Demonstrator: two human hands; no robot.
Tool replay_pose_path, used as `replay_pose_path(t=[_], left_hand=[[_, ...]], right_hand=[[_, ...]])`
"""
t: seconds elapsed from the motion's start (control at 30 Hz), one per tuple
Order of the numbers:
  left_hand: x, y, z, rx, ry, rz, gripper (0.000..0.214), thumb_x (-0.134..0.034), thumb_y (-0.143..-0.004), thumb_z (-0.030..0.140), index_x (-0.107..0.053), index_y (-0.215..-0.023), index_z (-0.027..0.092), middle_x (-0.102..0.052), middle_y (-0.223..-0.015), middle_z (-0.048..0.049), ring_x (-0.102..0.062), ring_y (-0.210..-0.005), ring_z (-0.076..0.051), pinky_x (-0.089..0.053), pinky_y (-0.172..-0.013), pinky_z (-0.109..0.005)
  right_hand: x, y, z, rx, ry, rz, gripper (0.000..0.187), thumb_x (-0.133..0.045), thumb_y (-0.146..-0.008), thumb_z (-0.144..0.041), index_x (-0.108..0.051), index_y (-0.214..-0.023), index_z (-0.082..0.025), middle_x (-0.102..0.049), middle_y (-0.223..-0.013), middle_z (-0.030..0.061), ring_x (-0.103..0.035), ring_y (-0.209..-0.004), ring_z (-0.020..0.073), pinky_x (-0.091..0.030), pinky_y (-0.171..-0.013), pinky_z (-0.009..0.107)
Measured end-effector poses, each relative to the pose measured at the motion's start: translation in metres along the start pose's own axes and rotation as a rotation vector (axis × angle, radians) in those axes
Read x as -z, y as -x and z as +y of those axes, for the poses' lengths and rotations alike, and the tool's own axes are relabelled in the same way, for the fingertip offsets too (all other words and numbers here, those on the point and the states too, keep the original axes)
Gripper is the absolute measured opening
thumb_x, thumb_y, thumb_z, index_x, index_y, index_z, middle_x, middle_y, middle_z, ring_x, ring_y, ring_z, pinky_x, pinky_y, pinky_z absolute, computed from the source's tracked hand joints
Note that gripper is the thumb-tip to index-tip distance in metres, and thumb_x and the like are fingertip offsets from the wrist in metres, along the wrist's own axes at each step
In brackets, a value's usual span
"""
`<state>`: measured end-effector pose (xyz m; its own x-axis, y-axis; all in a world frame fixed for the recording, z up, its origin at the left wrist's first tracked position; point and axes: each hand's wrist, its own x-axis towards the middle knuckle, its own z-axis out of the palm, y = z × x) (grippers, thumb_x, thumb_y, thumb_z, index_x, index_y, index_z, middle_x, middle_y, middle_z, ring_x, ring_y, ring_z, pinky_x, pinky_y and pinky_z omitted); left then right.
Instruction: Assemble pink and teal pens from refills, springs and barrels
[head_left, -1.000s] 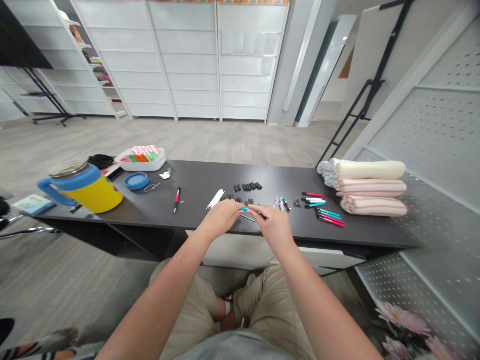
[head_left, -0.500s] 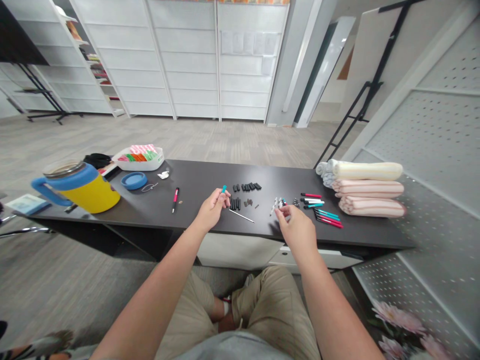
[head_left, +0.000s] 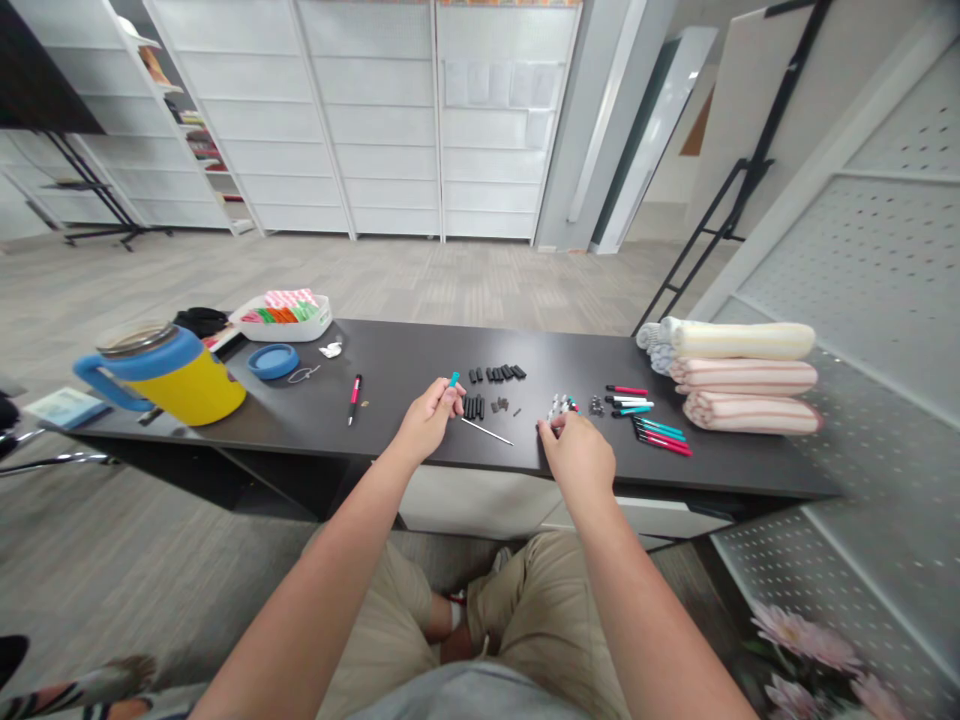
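Observation:
My left hand [head_left: 426,418] is closed round a teal pen barrel [head_left: 454,380], whose end sticks up above the fingers. Fingers bent together, my right hand [head_left: 577,455] is low over the table at a small pile of white and coloured pen parts [head_left: 559,404]. What its fingertips hold, if anything, is hidden. Between the hands lie several black tubular grips [head_left: 474,407], some small dark pieces [head_left: 499,405] and a thin pen refill [head_left: 487,431]. Another row of black grips [head_left: 506,373] lies farther back. Small metallic-looking parts [head_left: 596,405] are just right of the pile.
Teal and red pen barrels [head_left: 661,436] and more pens [head_left: 628,401] lie to the right, before rolled towels [head_left: 750,375]. On the left are a pink-and-black pen [head_left: 354,400], blue lid [head_left: 272,361], yellow mug [head_left: 180,385] and white basket [head_left: 289,325].
My right hand has moved slightly left and down beside the pile of pen parts. My left hand still holds the teal barrel, now more upright. The view has shifted a little.

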<state>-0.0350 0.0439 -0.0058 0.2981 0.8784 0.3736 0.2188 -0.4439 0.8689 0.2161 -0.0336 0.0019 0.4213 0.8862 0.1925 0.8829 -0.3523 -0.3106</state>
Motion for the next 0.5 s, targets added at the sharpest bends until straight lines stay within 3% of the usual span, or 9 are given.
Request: replay_pose_path(t=[0.23,0.37,0.5], left_hand=[[0.001,0.000,0.002,0.004,-0.004,-0.002,0.036,-0.038,-0.109,0.049,-0.061,-0.110,0.022,-0.063,-0.083,-0.0014,-0.057,-0.076,-0.016,-0.046,-0.077,-0.027],[0.001,0.001,0.003,-0.013,-0.052,-0.001,0.034,-0.039,-0.109,0.046,-0.062,-0.110,0.022,-0.064,-0.085,-0.0010,-0.058,-0.077,-0.015,-0.047,-0.078,-0.027],[0.000,0.001,0.004,-0.026,-0.138,-0.010,0.032,-0.042,-0.107,0.045,-0.065,-0.111,0.022,-0.066,-0.089,-0.0017,-0.062,-0.080,-0.016,-0.049,-0.080,-0.027]], right_hand=[[0.001,0.003,0.008,0.031,-0.091,0.055,0.023,-0.060,-0.098,-0.041,-0.071,-0.095,-0.021,-0.076,-0.095,0.0086,-0.072,-0.084,0.0239,-0.044,-0.069,0.032],[0.002,0.009,0.012,0.122,-0.336,0.078,0.022,-0.063,-0.095,-0.043,-0.072,-0.092,-0.022,-0.076,-0.082,0.0052,-0.071,-0.075,0.0231,-0.046,-0.071,0.032],[0.010,0.012,0.003,0.244,-0.568,0.016,0.022,-0.064,-0.095,-0.042,-0.073,-0.094,-0.023,-0.076,-0.081,0.0033,-0.070,-0.072,0.0204,-0.049,-0.071,0.031]])
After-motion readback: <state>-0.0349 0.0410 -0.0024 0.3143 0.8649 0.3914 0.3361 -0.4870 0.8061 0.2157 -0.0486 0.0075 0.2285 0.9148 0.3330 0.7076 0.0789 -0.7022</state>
